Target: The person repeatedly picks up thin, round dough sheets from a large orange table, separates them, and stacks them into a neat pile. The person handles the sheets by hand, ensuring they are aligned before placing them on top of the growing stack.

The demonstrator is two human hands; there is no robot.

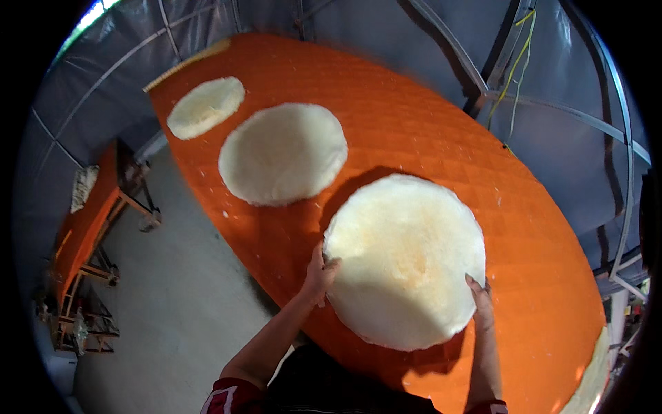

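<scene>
A large, round, off-white sheet, much like a thin flatbread, is held at its two sides just above the orange-covered table. Its middle is faintly browned, and it casts a shadow on the cover. My left hand grips the left edge, thumb on top and fingers mostly hidden beneath. On the right edge, my right hand holds it the same way. Beyond it lies a second round sheet of the same kind. Farther off, near the table's far left corner, rests a third round sheet.
Small white crumbs dot the orange cover. Grey sheeting on a metal frame walls the far side, where a yellow cord hangs. Left, across the concrete floor, stands another orange-topped table on a wooden frame.
</scene>
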